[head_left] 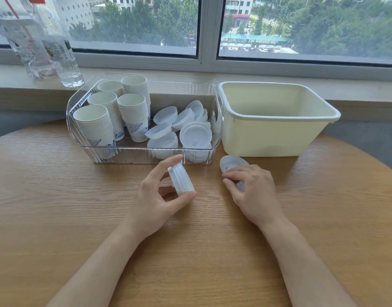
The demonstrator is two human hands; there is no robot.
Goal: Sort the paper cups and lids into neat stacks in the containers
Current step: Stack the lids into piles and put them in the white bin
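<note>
1. A small stack of lids (pixel 181 178) is pinched in the left hand (pixel 156 197), between the thumb and the curled fingers. The stack is held on its side, so its long way runs from about 11 o'clock to 5 o'clock.
2. One loose lid (pixel 231 163) is held down on the table (pixel 57 196) under the fingertips of the right hand (pixel 253 191). The fingers are curled over its near edge. It cannot be told if a second lid is under the palm.
3. The loose lid lies at about 2 o'clock from the stack, near it but not touching.
4. The clear tray (pixel 146 155) is at 12 o'clock from the left hand. Cups (pixel 133 116) are stacked in its left half, and lids (pixel 195 134) are piled loosely in its right half.
5. The tub (pixel 279 131) is at 12 o'clock from the right hand, and nothing is seen in it.
6. The loose lid should likely be joined to the stack next. The right hand is nearer to it.
</note>
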